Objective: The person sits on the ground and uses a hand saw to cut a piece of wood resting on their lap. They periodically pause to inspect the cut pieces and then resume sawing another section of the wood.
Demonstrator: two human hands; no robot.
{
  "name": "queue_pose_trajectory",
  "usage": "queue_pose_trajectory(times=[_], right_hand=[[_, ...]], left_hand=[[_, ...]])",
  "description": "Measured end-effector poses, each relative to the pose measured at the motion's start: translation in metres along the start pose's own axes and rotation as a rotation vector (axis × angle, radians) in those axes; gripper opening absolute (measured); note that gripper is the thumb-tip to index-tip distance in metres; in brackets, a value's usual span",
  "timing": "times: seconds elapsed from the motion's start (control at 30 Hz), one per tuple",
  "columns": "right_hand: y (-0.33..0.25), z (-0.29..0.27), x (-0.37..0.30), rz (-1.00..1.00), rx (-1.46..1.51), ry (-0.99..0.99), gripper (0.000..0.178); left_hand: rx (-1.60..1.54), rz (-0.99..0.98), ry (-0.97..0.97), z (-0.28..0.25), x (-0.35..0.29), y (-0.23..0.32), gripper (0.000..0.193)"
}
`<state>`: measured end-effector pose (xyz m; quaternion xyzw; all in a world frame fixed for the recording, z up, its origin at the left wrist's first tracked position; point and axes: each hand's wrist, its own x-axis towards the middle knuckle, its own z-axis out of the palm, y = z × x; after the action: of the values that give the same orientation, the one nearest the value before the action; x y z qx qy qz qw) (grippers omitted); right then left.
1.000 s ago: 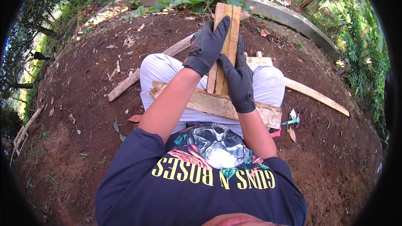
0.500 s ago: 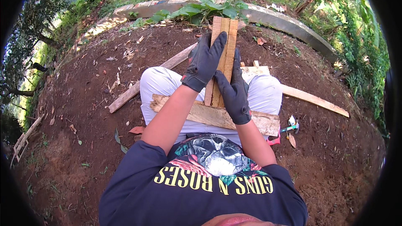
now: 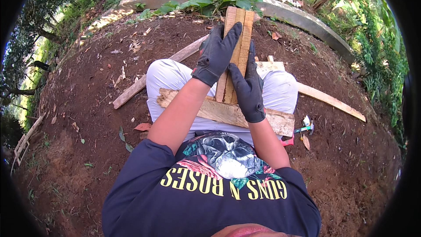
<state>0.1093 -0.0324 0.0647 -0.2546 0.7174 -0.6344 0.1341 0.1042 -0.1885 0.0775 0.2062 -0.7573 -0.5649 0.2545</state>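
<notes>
Two or three narrow wooden strips (image 3: 237, 57) stand side by side between my gloved hands, tilted away from me above my lap. My left hand (image 3: 215, 54) is closed on their left side, thumb lying along the front face. Lower down, my right hand (image 3: 248, 90) grips the right side, its fingers running up the edge and its thumb pressed to the front. The strips' lower ends reach a rough wooden board (image 3: 219, 112) that lies across my legs; whether they touch it, I cannot tell.
A long wooden pole (image 3: 130, 92) lies left of my legs, another strip (image 3: 331, 101) to the right. Beside my right knee are a teal-handled hammer (image 3: 303, 129) and a red handle (image 3: 287, 141). A pale wood piece (image 3: 269, 66) sits beyond my hands, before a low curved wall (image 3: 302, 17).
The wooden strips and both hands sit slightly higher in the view, and the strips lean a little more to the right. My grip looks the same.
</notes>
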Motion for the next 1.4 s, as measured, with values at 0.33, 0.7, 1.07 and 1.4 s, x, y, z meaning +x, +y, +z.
queue_pose_trajectory(times=[0.33,0.7,1.07,1.4], right_hand=[[0.002,0.002,0.000,-0.005,-0.010,0.007,0.086],[0.002,0.001,-0.002,0.012,-0.066,0.005,0.088],[0.002,-0.006,-0.004,0.034,-0.040,-0.030,0.092],[0.017,-0.011,-0.003,0.154,0.130,-0.052,0.112]], left_hand=[[0.012,-0.055,-0.016,-0.001,0.001,-0.002,0.070],[-0.116,-0.144,-0.066,0.001,0.001,-0.003,0.063],[-0.112,-0.068,-0.034,0.007,-0.005,-0.010,0.061],[-0.570,-0.212,-0.161,0.016,-0.007,-0.017,0.069]])
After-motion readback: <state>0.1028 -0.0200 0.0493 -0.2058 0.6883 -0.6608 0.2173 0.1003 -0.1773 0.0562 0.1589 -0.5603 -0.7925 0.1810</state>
